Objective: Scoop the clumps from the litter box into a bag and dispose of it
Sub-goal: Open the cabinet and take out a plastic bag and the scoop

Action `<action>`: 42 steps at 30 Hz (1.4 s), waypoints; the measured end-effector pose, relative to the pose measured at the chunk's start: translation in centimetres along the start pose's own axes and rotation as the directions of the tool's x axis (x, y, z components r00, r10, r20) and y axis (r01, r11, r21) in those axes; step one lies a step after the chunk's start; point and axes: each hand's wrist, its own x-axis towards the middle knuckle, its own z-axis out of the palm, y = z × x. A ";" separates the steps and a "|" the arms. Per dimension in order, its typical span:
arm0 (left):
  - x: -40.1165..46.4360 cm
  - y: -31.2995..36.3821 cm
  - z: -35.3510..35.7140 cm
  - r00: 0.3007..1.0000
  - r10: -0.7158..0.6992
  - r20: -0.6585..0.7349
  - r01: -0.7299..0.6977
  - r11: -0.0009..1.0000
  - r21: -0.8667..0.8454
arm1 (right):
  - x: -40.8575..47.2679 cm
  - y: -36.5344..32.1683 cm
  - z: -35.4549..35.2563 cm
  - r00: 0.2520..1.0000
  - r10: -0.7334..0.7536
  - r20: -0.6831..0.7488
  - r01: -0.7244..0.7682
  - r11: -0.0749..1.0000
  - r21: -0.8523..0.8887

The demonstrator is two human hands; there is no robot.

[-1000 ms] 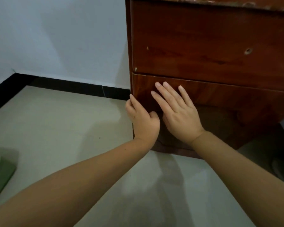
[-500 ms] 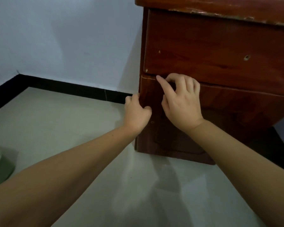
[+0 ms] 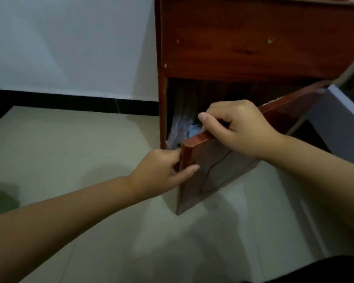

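Both hands (image 3: 202, 148) grip drawer front (image 3: 211, 168); plastic, possibly bags (image 3: 180, 129), just behind.

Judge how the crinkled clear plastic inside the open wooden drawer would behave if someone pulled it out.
The clear plastic looks thin and creased, so probably floppy and light. Its glossy folds suggest it may slip between fingers. It seems wedged behind the drawer front, so it might snag.

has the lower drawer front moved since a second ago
Yes. The lower drawer front has come out toward the person, away from the cabinet frame, opening a gap; both hands grip its edges.
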 end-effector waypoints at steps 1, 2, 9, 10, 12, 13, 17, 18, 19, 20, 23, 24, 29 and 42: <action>0.0 0.8 0.3 0.993 0.118 -0.002 -0.118 0.993 0.015 | -0.6 -0.4 -0.8 0.998 0.006 0.070 -0.007 1.000 0.010; 0.0 1.6 0.8 0.974 0.226 0.007 -0.226 0.974 0.006 | -1.3 -0.7 -1.5 0.988 0.031 0.150 -0.033 0.999 0.012; -0.4 6.7 8.8 0.856 0.452 0.249 -0.329 0.850 -0.412 | -8.3 -0.7 -7.1 0.793 0.421 0.440 -0.375 0.907 -0.192; -0.4 7.6 10.2 0.841 0.472 0.264 -0.336 0.839 -0.429 | -9.6 -0.2 -8.1 0.732 0.521 0.439 -0.473 0.853 -0.222; -0.1 10.0 13.4 0.813 0.518 0.265 -0.401 0.829 -0.390 | -12.0 0.5 -9.8 0.589 0.682 0.434 -0.686 0.706 -0.178; 0.2 11.7 15.0 0.810 0.527 0.257 -0.426 0.830 -0.361 | -13.0 0.8 -10.3 0.525 0.743 0.414 -0.767 0.624 -0.148; 3.1 18.1 21.3 0.830 0.499 0.248 -0.439 0.860 -0.259 | -17.6 3.2 -13.0 0.419 0.884 0.210 -0.877 0.453 -0.158; 4.1 19.1 22.7 0.830 0.498 0.252 -0.450 0.864 -0.224 | -18.6 3.8 -13.8 0.424 0.892 0.159 -0.879 0.447 -0.163; 5.0 19.8 24.0 0.827 0.498 0.261 -0.461 0.866 -0.191 | -19.4 4.3 -14.4 0.434 0.891 0.131 -0.876 0.452 -0.171; 5.7 20.3 25.1 0.827 0.495 0.265 -0.468 0.869 -0.161 | -20.1 4.8 -14.9 0.444 0.888 0.122 -0.867 0.460 -0.192; 6.6 21.0 26.8 0.855 0.461 0.237 -0.453 0.887 -0.091 | -20.9 5.6 -15.3 0.488 0.864 0.127 -0.822 0.503 -0.267; 6.6 21.1 26.9 0.859 0.458 0.228 -0.452 0.888 -0.081 | -20.8 5.8 -15.3 0.503 0.856 0.122 -0.809 0.516 -0.283; 7.9 19.7 25.6 0.802 0.556 0.218 -0.539 0.831 -0.137 | -20.7 5.9 -14.4 0.545 0.838 0.019 -0.724 0.482 -0.494; 10.0 -5.5 15.0 0.820 -0.220 0.528 0.120 0.969 0.217 | -4.3 9.5 -2.2 0.672 0.677 0.302 -0.658 0.732 -0.176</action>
